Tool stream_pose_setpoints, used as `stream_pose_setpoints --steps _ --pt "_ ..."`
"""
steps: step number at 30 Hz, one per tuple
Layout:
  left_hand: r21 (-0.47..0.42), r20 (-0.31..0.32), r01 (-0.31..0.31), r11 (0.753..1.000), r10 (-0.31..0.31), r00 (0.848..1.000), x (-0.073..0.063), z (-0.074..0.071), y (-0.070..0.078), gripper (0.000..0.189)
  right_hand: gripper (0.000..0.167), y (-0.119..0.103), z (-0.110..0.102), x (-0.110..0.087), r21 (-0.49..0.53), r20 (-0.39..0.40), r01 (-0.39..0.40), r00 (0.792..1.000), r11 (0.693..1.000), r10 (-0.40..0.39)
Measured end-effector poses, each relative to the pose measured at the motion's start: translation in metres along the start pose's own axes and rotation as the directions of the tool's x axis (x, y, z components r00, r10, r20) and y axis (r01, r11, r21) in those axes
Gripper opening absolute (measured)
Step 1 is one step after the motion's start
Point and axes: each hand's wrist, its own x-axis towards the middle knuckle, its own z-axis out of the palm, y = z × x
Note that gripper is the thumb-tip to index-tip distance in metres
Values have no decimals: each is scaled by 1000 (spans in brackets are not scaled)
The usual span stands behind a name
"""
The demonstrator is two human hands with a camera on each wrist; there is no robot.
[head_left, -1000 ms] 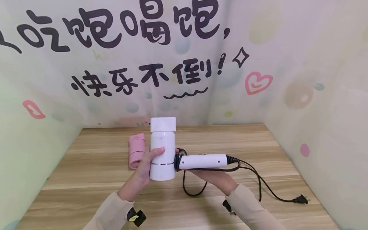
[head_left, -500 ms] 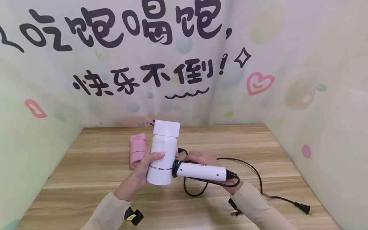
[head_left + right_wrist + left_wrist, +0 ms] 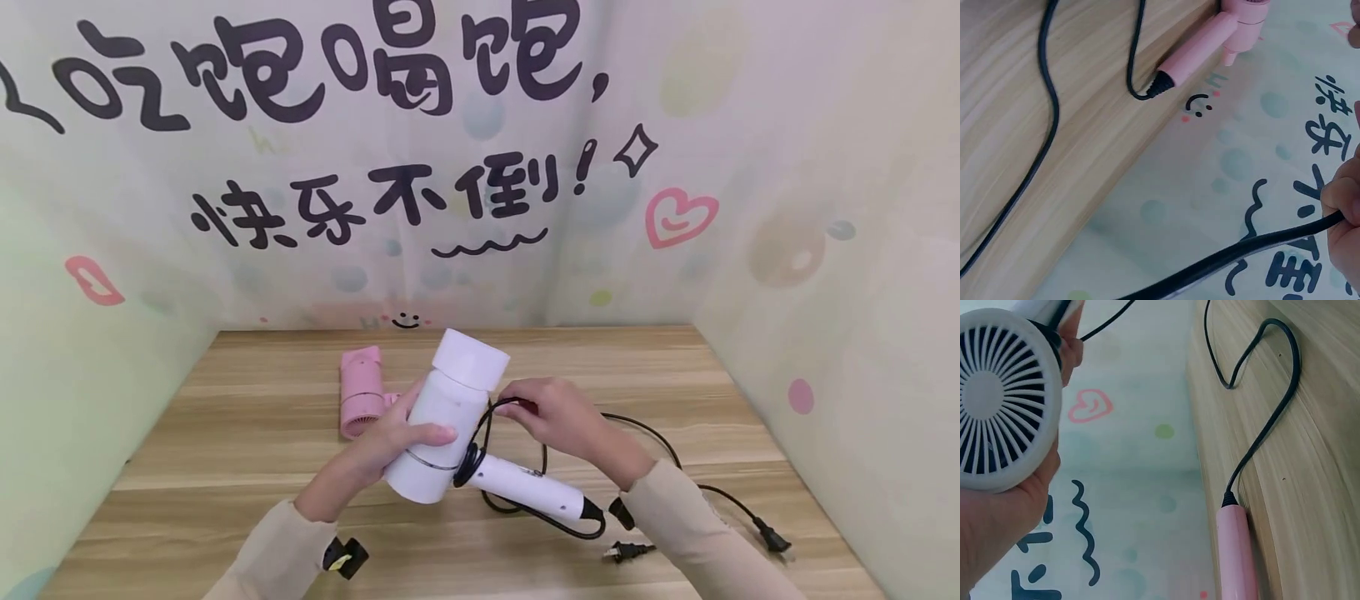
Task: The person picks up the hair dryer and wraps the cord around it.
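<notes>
A white hair dryer [image 3: 459, 410] is held up in the head view, tilted so its nozzle points up and right and its handle [image 3: 531, 486] slopes down to the right. My left hand [image 3: 386, 442] grips its barrel, thumb across the front. The left wrist view looks onto the dryer's round intake grille [image 3: 985, 394]. Black cord [image 3: 470, 465] is wound round the handle's top, beside the barrel. Just right of the barrel, my right hand [image 3: 558, 417] pinches a stretch of this cord, also seen running from the fingers in the right wrist view, where the cord [image 3: 1222, 259] looks taut.
Behind my left hand a pink hair dryer [image 3: 362, 387] lies on the wooden table [image 3: 225, 467], its cord trailing right. One black plug [image 3: 776, 540] rests near the right edge, another plug [image 3: 628, 550] shows by my right sleeve. A printed curtain [image 3: 480, 283] stands at the back.
The white hair dryer has tilted clockwise and moved slightly right and lower in my left hand. My right hand has come from behind the handle to above it and now pinches the cord.
</notes>
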Motion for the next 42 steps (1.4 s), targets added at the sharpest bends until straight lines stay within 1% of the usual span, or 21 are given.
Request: stream_pose_setpoints --steps 3,6,11,15,20,25,28,29,31,34,36,38,40,42 --pt "86 -1 13 996 -13 1000 2 4 0 74 6 -6 -1 1 11 -27 -1 1000 1000 1" --pt "115 -12 27 993 -26 1000 4 4 -2 73 5 -12 -4 1 6 -51 -2 999 1000 3" --pt "79 -59 77 994 -72 996 9 2 -7 73 6 -23 -8 3 -27 -98 14 995 1000 -16" --pt "59 -87 101 993 -96 992 13 1 -8 73 5 -33 -10 3 -48 -101 32 994 998 -37" --pt "59 -127 97 994 -88 988 15 3 -8 68 6 -45 -10 2 -132 -84 68 993 989 -79" --pt "67 -139 96 993 -86 987 15 4 -7 66 7 -54 -9 0 -228 -94 80 990 970 -103" --pt "74 -172 86 994 -72 982 16 6 -6 66 6 -59 -8 -2 -273 -99 77 989 959 -108" --pt "76 -190 81 994 -66 980 16 6 -6 66 6 -60 -7 -2 -281 -99 66 990 958 -97" --pt "88 -243 75 993 -52 969 17 7 -6 66 5 -64 -4 -3 -275 -99 32 993 961 -61" --pt "105 -342 69 992 -29 939 18 7 -6 65 6 -69 0 -5 -234 -112 -46 993 971 20" --pt "90 -384 60 994 -21 923 18 5 -6 61 7 -72 1 -6 -203 -136 -99 988 974 72" --pt "68 -406 44 997 -13 914 18 4 -6 59 8 -74 1 -8 -174 -152 -147 981 974 121" --pt "47 -413 32 998 -9 911 18 4 -5 58 10 -75 0 -8 -161 -152 -195 973 968 171" --pt "51 -423 27 998 -3 906 18 4 -4 58 11 -77 -1 -8 -156 -137 -240 966 958 219"
